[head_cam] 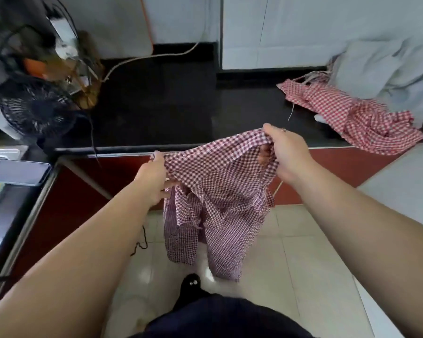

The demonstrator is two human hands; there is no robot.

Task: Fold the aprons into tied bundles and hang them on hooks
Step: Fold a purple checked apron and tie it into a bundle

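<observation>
Maroon-checked apron [217, 198]: held up in the air just in front of the counter's front edge, over the floor. Its top edge is stretched between the two hands and the rest hangs down in loose folds.
Left grip [154, 181]: fingers and thumb curled round the left end of that top edge, with cloth bunched inside them.
Right grip [286, 154]: higher and farther forward than the left. The thumb lies over a gathered bunch at the right end and the fingers are tucked under it.
Red-checked apron [352, 113]: crumpled on the right part of the counter, well apart from the held one. One corner hangs over the front edge and a thin strap trails off its left side.
Counter [156, 98]: black and glossy, running across ahead, with dark red cabinet fronts [83, 191] below.
Pale grey cloth [388, 74]: heaped against the wall at the back right, touching the red-checked apron.
Fan [34, 108]: small and black, at the counter's left end, with a tangle of cables behind it.
Phone [17, 175]: lying flat, screen up, on a steel surface at the far left.
Floor [291, 252]: pale tiles, with a dark shoe [191, 284] beneath the hanging cloth.
</observation>
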